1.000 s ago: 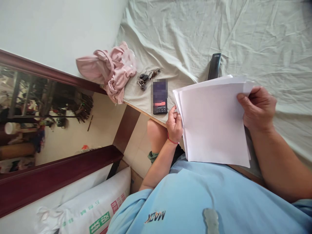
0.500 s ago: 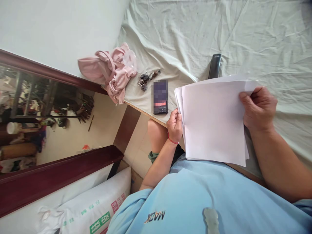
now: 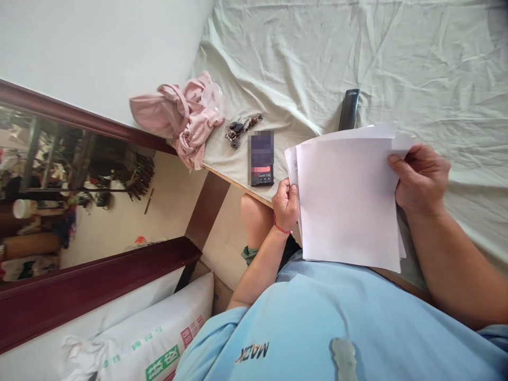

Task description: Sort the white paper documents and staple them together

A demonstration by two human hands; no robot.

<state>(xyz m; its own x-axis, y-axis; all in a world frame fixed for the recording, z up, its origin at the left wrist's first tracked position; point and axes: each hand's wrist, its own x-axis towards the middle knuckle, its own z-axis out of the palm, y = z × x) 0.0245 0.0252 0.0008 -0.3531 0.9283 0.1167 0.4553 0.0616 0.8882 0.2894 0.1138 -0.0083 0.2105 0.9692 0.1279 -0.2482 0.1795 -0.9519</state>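
Several white sheets of paper are held up in front of my blue shirt, the front one blank on the side I see. My left hand, a red cord at its wrist, is closed on their left edge. At the upper right corner my right hand pinches the sheets between thumb and fingers. A sliver of print shows on a sheet behind, at the left edge. Behind the top of the papers lies a black elongated object, its lower end hidden.
On the pale green sheet lie a phone, a bunch of keys and a crumpled pink cloth. A dark-red framed mirror stands at left. Below it is a white printed sack.
The upper edge of the front sheet has dipped slightly, showing more of the sheets behind. My right hand has shifted a little left and down; my left hand keeps its grip.
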